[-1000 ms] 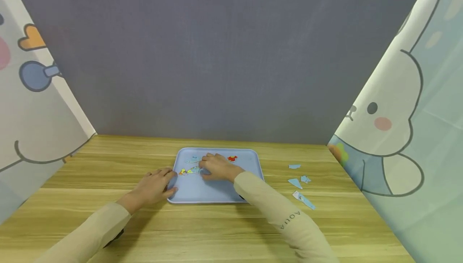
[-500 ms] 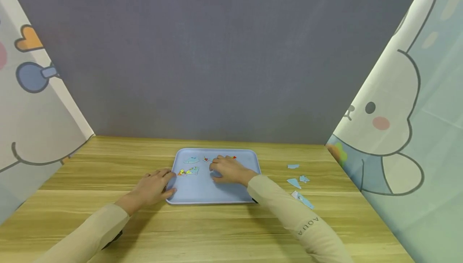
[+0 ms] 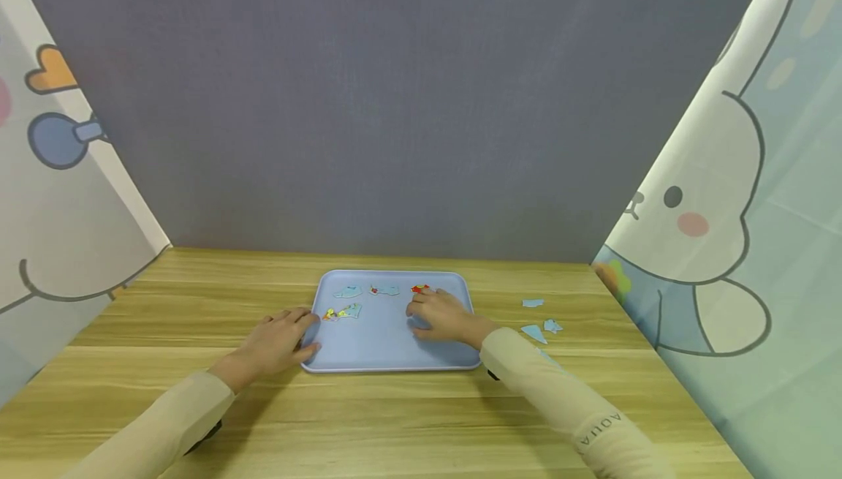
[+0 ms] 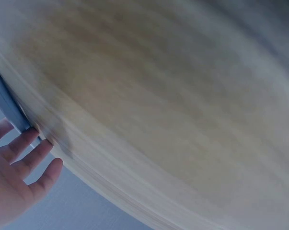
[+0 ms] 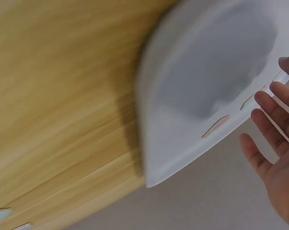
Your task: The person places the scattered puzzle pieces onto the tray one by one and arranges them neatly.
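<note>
Right hand [image 3: 442,316] shifted toward the right edge of the tray [image 3: 378,344], fingers spread; low sweep could displace red piece [image 3: 417,289].

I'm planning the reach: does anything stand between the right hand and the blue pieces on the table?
Yes, the tray's right rim lies between the right hand and the blue pieces; the right sleeve also partly covers one.

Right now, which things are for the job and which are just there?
Seem part of the job:
- tray, left hand at its edge
- red piece in it, by the right hand
- other printed pieces in it
- probably the pale blue pieces beside it

Just there:
- table
- grey backdrop
- cartoon animal print
</note>
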Demonstrator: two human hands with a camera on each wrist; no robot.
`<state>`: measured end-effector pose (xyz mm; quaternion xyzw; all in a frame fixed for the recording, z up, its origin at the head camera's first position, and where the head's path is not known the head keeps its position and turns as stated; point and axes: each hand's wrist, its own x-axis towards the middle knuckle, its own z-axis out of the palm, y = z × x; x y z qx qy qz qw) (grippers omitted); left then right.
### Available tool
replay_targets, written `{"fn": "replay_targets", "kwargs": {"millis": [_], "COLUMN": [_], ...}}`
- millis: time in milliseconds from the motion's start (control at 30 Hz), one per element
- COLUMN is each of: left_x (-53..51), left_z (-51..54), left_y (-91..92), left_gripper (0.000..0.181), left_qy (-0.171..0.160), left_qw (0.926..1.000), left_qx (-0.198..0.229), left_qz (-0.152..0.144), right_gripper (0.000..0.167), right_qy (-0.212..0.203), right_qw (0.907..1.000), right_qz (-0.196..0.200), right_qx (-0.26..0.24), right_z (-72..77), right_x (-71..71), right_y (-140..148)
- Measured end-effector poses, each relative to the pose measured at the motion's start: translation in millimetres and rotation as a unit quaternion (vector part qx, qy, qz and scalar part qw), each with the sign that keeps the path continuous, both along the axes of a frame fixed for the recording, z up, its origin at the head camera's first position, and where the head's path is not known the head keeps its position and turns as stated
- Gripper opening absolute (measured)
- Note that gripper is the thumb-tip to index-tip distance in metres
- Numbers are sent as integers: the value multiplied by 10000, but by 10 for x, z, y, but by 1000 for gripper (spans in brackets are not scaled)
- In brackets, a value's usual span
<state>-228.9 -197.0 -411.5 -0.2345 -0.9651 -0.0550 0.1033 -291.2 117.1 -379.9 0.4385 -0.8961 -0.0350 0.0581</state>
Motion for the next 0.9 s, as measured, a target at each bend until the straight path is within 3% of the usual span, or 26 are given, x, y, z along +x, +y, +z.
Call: {"fn": "replay_targets", "kwargs": {"millis": [567, 900], "left_x": [23, 14], "left_z": [26, 12], "left_y": [13, 2], "left_gripper": [47, 47], "left_qy": [22, 49], "left_qw": [10000, 10000], "left_qx": [-18, 14], "left_qz": [13, 1], "right_gripper": [24, 25], "right_qy": [96, -87], "right_qw": [9990, 9959], "right_qz": [-256, -541], "right_qx": [-350, -722], "right_z": [-22, -18], "right_x": [123, 204], "right_y": [582, 892]}}
